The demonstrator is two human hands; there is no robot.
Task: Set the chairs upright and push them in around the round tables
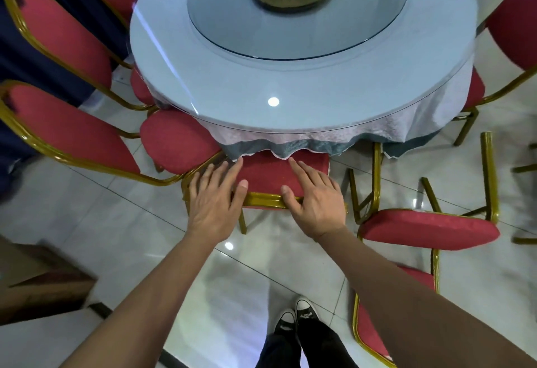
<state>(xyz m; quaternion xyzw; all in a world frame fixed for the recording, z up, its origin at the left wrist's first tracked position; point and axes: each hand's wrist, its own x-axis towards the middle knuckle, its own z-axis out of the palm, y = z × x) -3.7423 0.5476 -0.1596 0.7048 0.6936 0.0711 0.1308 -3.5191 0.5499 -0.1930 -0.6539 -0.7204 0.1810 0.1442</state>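
Observation:
A round table [232,88] with a white cloth stands in front of me. Directly below me, a red padded chair with a gold frame [268,177] is tucked against the table's cloth edge. My left hand [215,196] and my right hand [315,196] both rest flat on its red pad and gold rim, fingers straight and pointing at the table. To the right, another red chair [430,229] lies tipped on its back, its gold legs sticking up and its backrest on the floor by my right arm.
Upright red chairs stand at the left [69,135], far left [64,30] and right [517,19] of the table. A glass turntable [296,30] sits on the tabletop. A brown box [43,283] is at the lower left. My shoes [296,315] stand on the glossy tile floor.

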